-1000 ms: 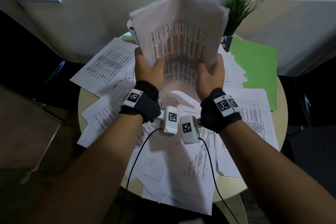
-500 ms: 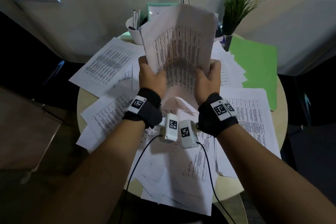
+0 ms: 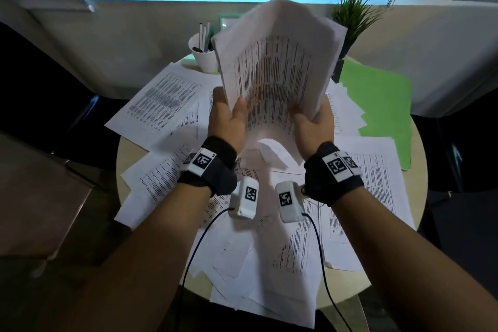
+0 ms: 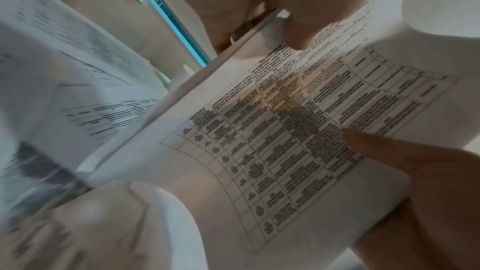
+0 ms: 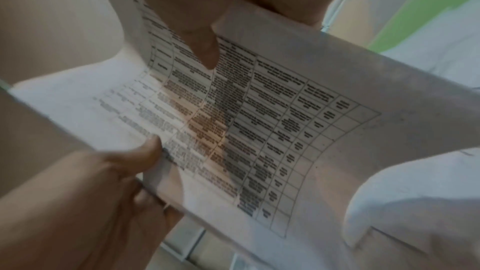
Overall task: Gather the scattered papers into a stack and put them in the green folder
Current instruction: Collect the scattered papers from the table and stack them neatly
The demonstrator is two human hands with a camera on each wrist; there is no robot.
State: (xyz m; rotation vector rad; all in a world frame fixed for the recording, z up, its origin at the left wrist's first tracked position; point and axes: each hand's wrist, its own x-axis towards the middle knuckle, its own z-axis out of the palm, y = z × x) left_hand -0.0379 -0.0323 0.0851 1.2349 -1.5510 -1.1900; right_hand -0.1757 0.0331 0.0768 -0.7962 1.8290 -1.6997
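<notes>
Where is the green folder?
In the head view, the green folder lies at the table's far right edge, beside the plant, partly under loose papers.

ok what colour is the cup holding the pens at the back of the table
White, plain with no pattern. The cup shows best in the head view, left of the held papers.

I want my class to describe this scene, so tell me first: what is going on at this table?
A person is tidying loose printed sheets. Both hands, the left hand and the right hand, hold a bundle of papers upright above the round table, one at each lower edge, thumbs on the front page. Many scattered papers lie on the table. The green folder lies at the far right, with nothing put in it yet.
</notes>
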